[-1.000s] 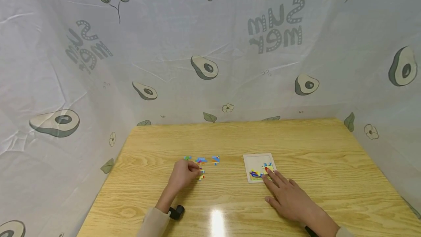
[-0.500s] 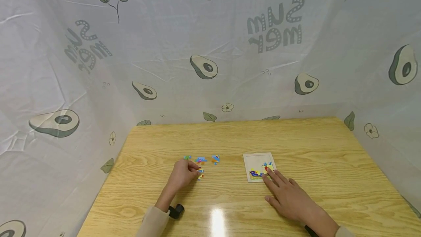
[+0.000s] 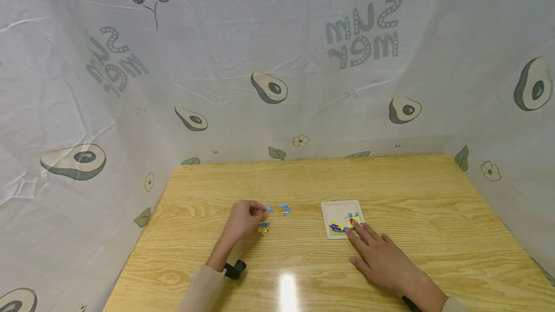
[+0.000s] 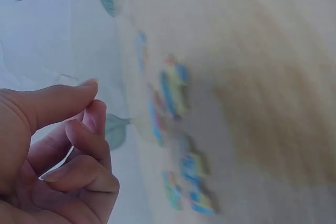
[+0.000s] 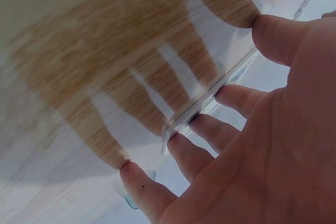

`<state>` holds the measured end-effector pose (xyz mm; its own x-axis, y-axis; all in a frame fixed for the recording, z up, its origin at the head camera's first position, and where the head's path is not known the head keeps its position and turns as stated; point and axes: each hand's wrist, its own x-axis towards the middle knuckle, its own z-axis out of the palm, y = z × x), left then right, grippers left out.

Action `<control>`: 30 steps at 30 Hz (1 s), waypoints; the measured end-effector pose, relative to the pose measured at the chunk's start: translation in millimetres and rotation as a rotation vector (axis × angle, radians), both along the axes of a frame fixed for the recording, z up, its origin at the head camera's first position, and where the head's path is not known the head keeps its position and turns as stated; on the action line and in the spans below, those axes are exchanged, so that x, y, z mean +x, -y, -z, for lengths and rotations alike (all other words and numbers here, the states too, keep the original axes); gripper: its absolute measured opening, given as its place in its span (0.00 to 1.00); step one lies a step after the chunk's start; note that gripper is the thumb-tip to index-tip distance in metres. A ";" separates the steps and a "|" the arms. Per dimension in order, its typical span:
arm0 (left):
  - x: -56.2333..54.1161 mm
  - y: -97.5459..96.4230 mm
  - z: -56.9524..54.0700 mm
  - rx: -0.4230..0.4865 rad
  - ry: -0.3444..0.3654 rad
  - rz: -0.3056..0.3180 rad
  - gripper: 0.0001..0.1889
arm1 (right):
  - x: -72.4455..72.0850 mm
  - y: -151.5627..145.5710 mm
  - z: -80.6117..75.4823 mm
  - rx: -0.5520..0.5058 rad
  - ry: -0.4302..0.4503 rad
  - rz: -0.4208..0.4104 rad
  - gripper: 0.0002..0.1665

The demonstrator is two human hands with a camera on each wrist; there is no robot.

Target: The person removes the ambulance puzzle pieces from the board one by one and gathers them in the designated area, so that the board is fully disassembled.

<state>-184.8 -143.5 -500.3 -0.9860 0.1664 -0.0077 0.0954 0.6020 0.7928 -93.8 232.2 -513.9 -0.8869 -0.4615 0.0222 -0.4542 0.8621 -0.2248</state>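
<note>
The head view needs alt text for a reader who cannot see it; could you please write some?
A person's left hand is beside loose, colourful puzzle pieces on a wooden table, while the right hand rests on the near right corner of a partly filled puzzle board. Behind is a pale cloth printed with avocados.

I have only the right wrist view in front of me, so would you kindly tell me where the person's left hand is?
Observer: The left hand is beside the loose puzzle pieces, to the left of the square board.
Operator: Thank you. Does the board have any pieces in it?
Observer: Yes, some fitted pieces lie towards its near edge.
Operator: And is the left hand holding one?
Observer: I see none between its thumb and fingers in the left wrist view.
</note>
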 end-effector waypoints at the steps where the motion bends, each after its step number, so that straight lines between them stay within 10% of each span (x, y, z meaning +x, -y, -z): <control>1: -1.8 -3.0 -2.7 0.004 -0.010 0.002 0.06 | -0.1 -0.3 0.0 0.001 0.000 0.001 0.37; 30: -23.7 -114.3 -9.0 -0.011 -0.074 0.215 0.06 | 3.1 0.5 -1.7 -0.024 0.059 0.024 0.37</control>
